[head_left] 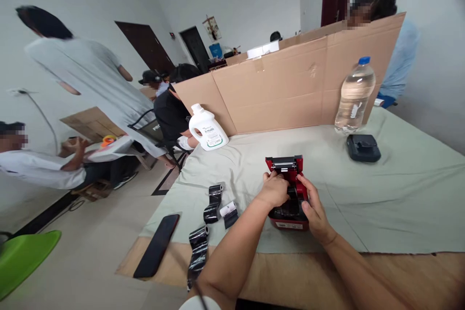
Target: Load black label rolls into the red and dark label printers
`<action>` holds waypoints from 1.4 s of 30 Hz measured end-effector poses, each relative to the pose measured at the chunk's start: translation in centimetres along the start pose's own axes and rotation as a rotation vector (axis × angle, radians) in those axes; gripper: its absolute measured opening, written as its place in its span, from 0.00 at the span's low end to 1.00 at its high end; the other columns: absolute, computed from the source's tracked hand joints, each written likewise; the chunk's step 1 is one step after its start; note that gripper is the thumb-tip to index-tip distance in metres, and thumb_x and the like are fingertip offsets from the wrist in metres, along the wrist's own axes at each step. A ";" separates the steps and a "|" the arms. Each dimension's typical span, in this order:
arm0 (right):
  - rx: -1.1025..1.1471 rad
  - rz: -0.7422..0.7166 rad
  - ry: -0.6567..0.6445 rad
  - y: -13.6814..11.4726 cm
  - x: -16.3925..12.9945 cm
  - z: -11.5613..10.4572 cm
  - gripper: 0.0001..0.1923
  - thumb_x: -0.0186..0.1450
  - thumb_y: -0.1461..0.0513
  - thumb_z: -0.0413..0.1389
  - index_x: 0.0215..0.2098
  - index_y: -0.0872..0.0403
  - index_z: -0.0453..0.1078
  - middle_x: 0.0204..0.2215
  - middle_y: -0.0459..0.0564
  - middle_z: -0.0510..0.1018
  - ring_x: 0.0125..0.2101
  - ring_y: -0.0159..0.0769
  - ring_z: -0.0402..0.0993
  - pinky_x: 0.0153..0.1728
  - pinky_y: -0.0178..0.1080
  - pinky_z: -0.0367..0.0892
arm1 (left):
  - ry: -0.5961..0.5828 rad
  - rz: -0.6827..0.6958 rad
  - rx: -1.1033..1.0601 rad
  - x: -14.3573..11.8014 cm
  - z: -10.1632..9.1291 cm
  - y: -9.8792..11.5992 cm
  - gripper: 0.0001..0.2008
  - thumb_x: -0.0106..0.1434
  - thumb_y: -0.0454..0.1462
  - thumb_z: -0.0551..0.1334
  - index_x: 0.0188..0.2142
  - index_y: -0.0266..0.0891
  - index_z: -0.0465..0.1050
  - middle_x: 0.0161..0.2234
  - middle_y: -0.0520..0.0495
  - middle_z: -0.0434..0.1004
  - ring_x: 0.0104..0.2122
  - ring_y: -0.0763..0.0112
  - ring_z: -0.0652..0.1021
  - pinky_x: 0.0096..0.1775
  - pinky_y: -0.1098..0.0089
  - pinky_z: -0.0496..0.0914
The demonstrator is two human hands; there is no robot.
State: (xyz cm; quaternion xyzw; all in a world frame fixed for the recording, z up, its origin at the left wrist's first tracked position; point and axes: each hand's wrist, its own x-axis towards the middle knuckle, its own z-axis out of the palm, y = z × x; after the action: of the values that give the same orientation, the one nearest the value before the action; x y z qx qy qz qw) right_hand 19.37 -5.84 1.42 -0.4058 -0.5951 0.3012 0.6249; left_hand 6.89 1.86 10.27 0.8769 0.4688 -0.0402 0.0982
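A red and black label printer [289,225] sits on the cloth with its lid raised and a black roll partly visible inside. My left hand [275,190] reaches into the opening from the left, fingers curled down; their tips, and whatever they grip, are hidden. Along the printer's right side lies my right hand [315,213], its fingers stretched out and the thumb apart, touching the casing. Left of the printer are a black ribbon roll [213,203], a small white roll with a dark tail [228,214], and another black ribbon roll [198,252] closer to me.
A black phone [157,246] lies at the table's left edge. Behind stand a white jug [209,131], a large water bottle [355,97] and a cardboard screen [272,92]. A dark boxy device [363,148] is at the right. Several people are around the room.
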 end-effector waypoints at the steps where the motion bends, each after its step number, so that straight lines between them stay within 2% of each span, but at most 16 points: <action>1: 0.002 -0.002 0.002 0.0 0.0 0.0 0.29 0.68 0.50 0.45 0.65 0.48 0.50 0.64 0.52 0.55 0.64 0.47 0.50 0.64 0.55 0.48 | -0.016 -0.002 0.008 -0.1 -0.1 0.1 0.14 0.53 0.38 0.63 0.40 0.41 0.75 0.45 0.40 0.75 0.52 0.49 0.67 0.52 0.49 0.57; 6: 0.005 -0.014 -0.002 0.4 0.0 -0.1 0.29 0.68 0.50 0.45 0.65 0.49 0.50 0.64 0.53 0.56 0.63 0.48 0.51 0.63 0.56 0.48 | -0.006 -0.032 -0.131 -0.4 -0.1 -0.2 0.20 0.54 0.36 0.62 0.47 0.40 0.68 0.44 0.44 0.77 0.49 0.56 0.72 0.56 0.50 0.53; 9: -0.013 -0.018 0.002 0.6 -0.1 -0.2 0.29 0.68 0.50 0.45 0.64 0.49 0.51 0.63 0.54 0.57 0.63 0.49 0.52 0.63 0.56 0.50 | 0.037 -0.020 -0.235 -0.8 0.3 -0.8 0.21 0.53 0.36 0.62 0.48 0.40 0.67 0.45 0.45 0.77 0.47 0.58 0.74 0.58 0.50 0.52; 13: -0.043 -0.039 -0.002 0.6 0.0 -0.3 0.28 0.68 0.50 0.44 0.64 0.49 0.52 0.63 0.53 0.57 0.63 0.49 0.52 0.62 0.57 0.49 | 0.172 0.094 -0.664 -2.4 0.2 -2.3 0.19 0.52 0.33 0.63 0.46 0.39 0.69 0.43 0.47 0.77 0.43 0.64 0.75 0.52 0.62 0.64; 16: -0.057 -0.055 0.004 0.4 0.1 -0.2 0.26 0.69 0.52 0.44 0.63 0.49 0.53 0.63 0.53 0.58 0.63 0.48 0.52 0.63 0.57 0.49 | 0.322 0.038 -1.036 -4.4 -0.6 -4.9 0.19 0.52 0.35 0.64 0.45 0.38 0.68 0.42 0.47 0.74 0.42 0.66 0.74 0.46 0.66 0.68; 17: -0.057 -0.059 0.006 0.3 0.2 -0.2 0.26 0.69 0.52 0.44 0.63 0.49 0.53 0.63 0.53 0.58 0.63 0.48 0.52 0.63 0.57 0.49 | 0.325 -0.006 -1.117 -5.2 -1.0 -6.2 0.20 0.52 0.37 0.65 0.45 0.38 0.67 0.41 0.47 0.74 0.41 0.66 0.74 0.44 0.66 0.69; 19: -0.057 -0.060 0.012 0.2 0.2 -0.2 0.26 0.69 0.53 0.44 0.63 0.49 0.54 0.62 0.53 0.59 0.63 0.48 0.52 0.63 0.56 0.49 | 0.223 -0.098 -1.201 -7.0 -1.6 -9.5 0.22 0.51 0.39 0.66 0.45 0.39 0.66 0.39 0.48 0.72 0.37 0.67 0.74 0.36 0.69 0.70; 21: -0.064 -0.061 0.021 0.1 0.2 -0.1 0.25 0.69 0.53 0.44 0.63 0.49 0.55 0.62 0.53 0.60 0.63 0.49 0.53 0.63 0.57 0.50 | 0.108 -0.176 -1.121 -9.0 -2.1 -13.8 0.22 0.47 0.39 0.68 0.43 0.38 0.67 0.35 0.49 0.71 0.33 0.70 0.73 0.31 0.72 0.68; 24: -0.078 -0.067 0.043 0.0 0.1 0.0 0.24 0.69 0.53 0.44 0.62 0.49 0.56 0.62 0.53 0.61 0.62 0.49 0.54 0.62 0.57 0.51 | -0.047 -0.342 -0.880 -12.0 -2.1 -20.8 0.23 0.47 0.39 0.65 0.43 0.37 0.67 0.32 0.50 0.71 0.30 0.70 0.72 0.26 0.74 0.65; 26: -0.084 -0.071 0.047 0.0 0.1 0.0 0.24 0.69 0.53 0.44 0.62 0.48 0.57 0.61 0.52 0.61 0.62 0.48 0.54 0.62 0.57 0.51 | -0.069 -0.508 -0.617 -13.7 -1.7 -24.8 0.21 0.47 0.38 0.61 0.43 0.38 0.67 0.29 0.53 0.70 0.28 0.70 0.72 0.25 0.74 0.64; 27: -0.085 -0.073 0.046 -0.1 0.1 0.0 0.24 0.69 0.53 0.44 0.61 0.48 0.57 0.61 0.52 0.61 0.62 0.48 0.54 0.62 0.57 0.51 | -0.067 -0.550 -0.563 -14.4 -1.3 -26.3 0.20 0.47 0.37 0.61 0.42 0.38 0.67 0.28 0.53 0.70 0.28 0.69 0.72 0.25 0.74 0.64; 29: -0.081 -0.075 0.042 -0.2 0.1 0.1 0.23 0.69 0.54 0.44 0.61 0.47 0.57 0.61 0.52 0.61 0.62 0.48 0.54 0.62 0.58 0.51 | -0.065 -0.613 -0.462 -15.3 -0.3 -28.3 0.20 0.45 0.35 0.60 0.40 0.38 0.67 0.27 0.53 0.70 0.29 0.67 0.74 0.27 0.71 0.67; 32: -0.074 -0.079 0.042 -0.2 0.1 0.1 0.23 0.68 0.55 0.45 0.61 0.47 0.57 0.61 0.51 0.61 0.62 0.50 0.53 0.62 0.59 0.51 | -0.058 -0.671 -0.331 -15.4 1.6 -29.1 0.20 0.41 0.32 0.62 0.38 0.39 0.69 0.29 0.52 0.73 0.35 0.61 0.76 0.36 0.66 0.70; 35: -0.074 -0.077 0.038 -0.2 0.1 0.1 0.23 0.69 0.56 0.45 0.61 0.47 0.57 0.61 0.51 0.61 0.62 0.49 0.53 0.62 0.59 0.50 | -0.041 -0.727 -0.182 -14.9 2.8 -29.0 0.26 0.39 0.30 0.63 0.42 0.40 0.70 0.38 0.48 0.75 0.44 0.54 0.75 0.45 0.61 0.68; 39: -0.076 -0.076 0.037 -0.1 0.1 0.0 0.22 0.69 0.56 0.45 0.60 0.48 0.58 0.61 0.52 0.62 0.62 0.47 0.54 0.62 0.57 0.50 | 0.005 -0.758 -0.039 -13.7 2.3 -28.5 0.33 0.42 0.30 0.62 0.52 0.41 0.67 0.52 0.39 0.69 0.52 0.46 0.69 0.50 0.54 0.65; 42: -0.077 -0.070 0.036 0.1 0.1 0.0 0.22 0.69 0.56 0.46 0.60 0.49 0.59 0.61 0.52 0.62 0.62 0.46 0.54 0.63 0.55 0.50 | 0.069 -0.692 0.026 -12.0 1.8 -27.2 0.31 0.50 0.31 0.57 0.55 0.40 0.63 0.59 0.40 0.63 0.58 0.52 0.64 0.55 0.56 0.61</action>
State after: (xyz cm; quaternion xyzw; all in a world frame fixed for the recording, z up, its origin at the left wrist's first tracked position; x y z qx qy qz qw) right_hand 19.37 -5.69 1.44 -0.4138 -0.6087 0.2490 0.6295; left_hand -22.30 6.45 6.85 0.6681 0.7408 -0.0476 0.0517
